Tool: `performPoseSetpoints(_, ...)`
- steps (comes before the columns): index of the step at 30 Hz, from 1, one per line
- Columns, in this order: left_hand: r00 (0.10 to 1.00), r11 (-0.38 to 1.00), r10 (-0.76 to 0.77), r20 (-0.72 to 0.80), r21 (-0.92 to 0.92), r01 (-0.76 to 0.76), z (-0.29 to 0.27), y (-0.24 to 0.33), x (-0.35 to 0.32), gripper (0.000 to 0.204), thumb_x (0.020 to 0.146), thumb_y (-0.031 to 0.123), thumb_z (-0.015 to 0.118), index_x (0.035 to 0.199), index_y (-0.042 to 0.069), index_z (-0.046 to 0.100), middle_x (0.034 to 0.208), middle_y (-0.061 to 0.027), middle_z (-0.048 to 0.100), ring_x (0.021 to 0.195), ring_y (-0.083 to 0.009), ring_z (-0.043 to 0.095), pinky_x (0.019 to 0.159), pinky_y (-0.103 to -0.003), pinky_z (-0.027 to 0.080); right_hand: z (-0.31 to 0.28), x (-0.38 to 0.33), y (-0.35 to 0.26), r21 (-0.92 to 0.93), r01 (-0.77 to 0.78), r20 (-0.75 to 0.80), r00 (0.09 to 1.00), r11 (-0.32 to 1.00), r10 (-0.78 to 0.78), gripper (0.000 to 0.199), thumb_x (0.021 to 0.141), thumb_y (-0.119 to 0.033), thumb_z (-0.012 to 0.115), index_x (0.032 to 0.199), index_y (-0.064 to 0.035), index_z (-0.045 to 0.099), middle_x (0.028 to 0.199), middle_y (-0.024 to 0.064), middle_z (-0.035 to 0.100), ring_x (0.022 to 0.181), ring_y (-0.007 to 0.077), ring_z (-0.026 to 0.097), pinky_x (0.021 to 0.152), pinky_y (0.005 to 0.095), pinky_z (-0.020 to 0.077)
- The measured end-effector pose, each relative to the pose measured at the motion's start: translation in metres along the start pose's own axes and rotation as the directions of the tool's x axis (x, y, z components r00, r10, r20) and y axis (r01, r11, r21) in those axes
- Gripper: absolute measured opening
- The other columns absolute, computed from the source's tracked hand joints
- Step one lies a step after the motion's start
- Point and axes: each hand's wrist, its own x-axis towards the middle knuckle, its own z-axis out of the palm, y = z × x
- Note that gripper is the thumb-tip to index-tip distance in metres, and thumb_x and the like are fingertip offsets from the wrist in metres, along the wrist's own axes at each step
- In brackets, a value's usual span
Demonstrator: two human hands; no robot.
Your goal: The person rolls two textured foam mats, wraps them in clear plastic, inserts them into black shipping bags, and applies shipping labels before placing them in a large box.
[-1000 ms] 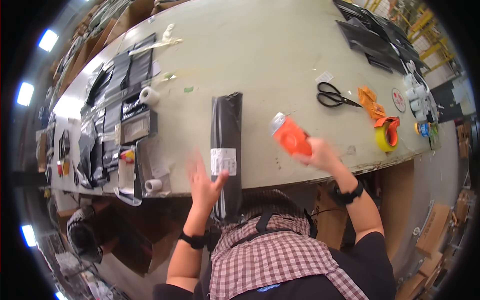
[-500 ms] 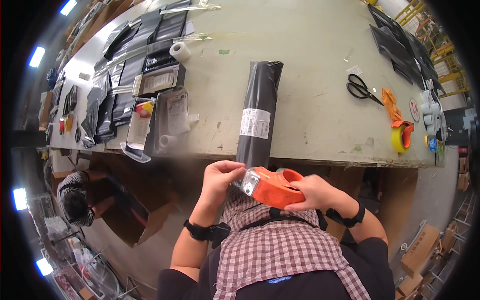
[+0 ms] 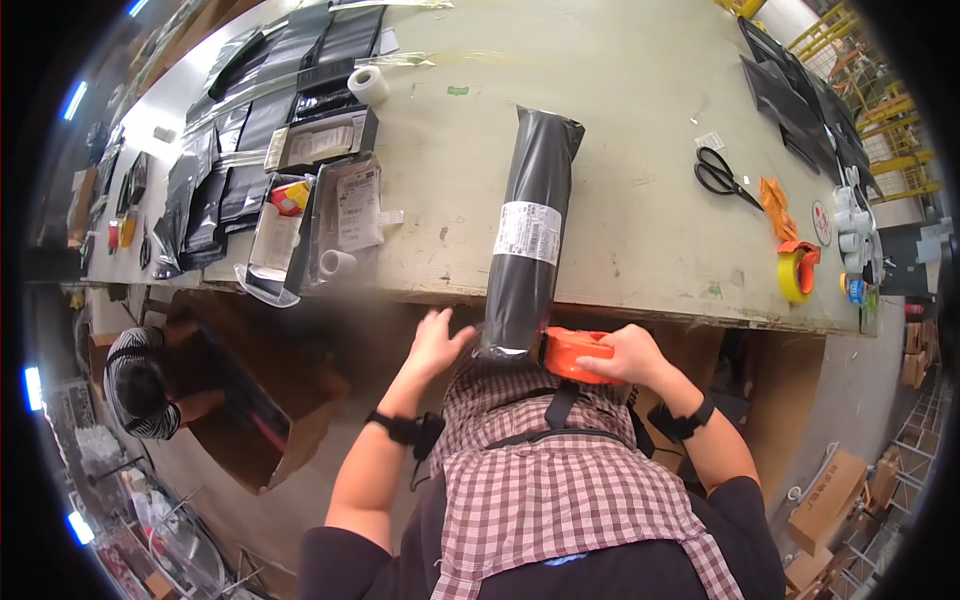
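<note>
A long black plastic-wrapped parcel [image 3: 538,175] lies lengthwise on the table, its near end sticking out past the front edge. A white label [image 3: 528,232] is stuck across its middle, and shiny clear tape [image 3: 506,352] shows on the near end. Just left of that end is my left hand [image 3: 436,345], fingers spread, holding nothing. My right hand [image 3: 630,356] grips an orange tape dispenser [image 3: 575,354] close against the right side of the parcel's near end. The dispenser's far side is partly hidden by the parcel.
Left on the table [image 3: 640,250] are open boxes of labels [image 3: 355,205], a white roll [image 3: 368,85] and black mailing bags [image 3: 300,45]. To the right lie black scissors [image 3: 722,178], a yellow tape roll [image 3: 795,275] and more bags [image 3: 790,105]. Another person [image 3: 140,385] bends by a carton [image 3: 260,400].
My left hand has let go at the parcel's end, moved left and opened. The dispenser has shifted right and turned beside the parcel. Clear tape now shows on the near end.
</note>
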Motion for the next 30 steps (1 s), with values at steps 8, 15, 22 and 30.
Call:
performPoseSetpoints(8,0.92,-0.224,0.04,0.39,-0.894,0.388,0.005,0.004,-0.03,0.088,0.08,0.076,0.032,0.124,0.001,0.048,0.123,-0.0169,0.054,0.114,-0.03,0.052,0.101,-0.044,0.037,0.001,0.033,-0.093,0.204,0.195,-0.141,0.976,0.959,-0.168,0.057,0.076,-0.058,0.059,0.068,-0.0024,0.067,0.057,0.0172,0.059,0.055,0.032,0.061,0.053,0.0375,0.0489)
performPoseSetpoints(15,0.988,-0.163,-0.023,-0.152,-0.975,-0.154,0.005,-0.019,-0.028,0.046,0.093,0.046,0.042,0.113,0.006,0.052,0.109,-0.0127,0.059,0.102,-0.0258,0.058,0.088,-0.038,0.048,0.033,0.065,-0.128,0.425,0.314,-0.111,0.949,0.849,-0.295,0.051,0.08,-0.05,0.061,0.079,0.0003,0.067,0.066,0.0195,0.061,0.061,0.0319,0.063,0.058,0.0353,0.049)
performPoseSetpoints(22,0.953,-0.359,-0.241,0.184,-0.929,0.089,0.006,0.013,-0.036,0.058,0.088,0.058,0.039,0.111,0.007,0.054,0.094,-0.0101,0.061,0.08,-0.0236,0.061,0.069,-0.041,0.052,-0.035,0.0,-0.043,0.2,-0.09,0.158,0.986,0.976,0.059,0.048,0.076,-0.048,0.063,0.074,-0.0003,0.069,0.062,0.016,0.063,0.059,0.0267,0.064,0.056,0.0312,0.0496)
performPoseSetpoints(30,0.963,-0.188,-0.203,0.179,-0.972,0.141,0.008,0.025,-0.031,0.058,0.091,0.055,0.033,0.118,0.008,0.053,0.11,-0.009,0.061,0.099,-0.0212,0.058,0.08,-0.036,0.047,0.04,0.082,-0.037,0.055,-0.145,-0.042,0.988,0.988,0.147,0.059,0.076,-0.056,0.056,0.066,0.0011,0.066,0.058,0.0188,0.061,0.06,0.0317,0.063,0.06,0.0383,0.0507)
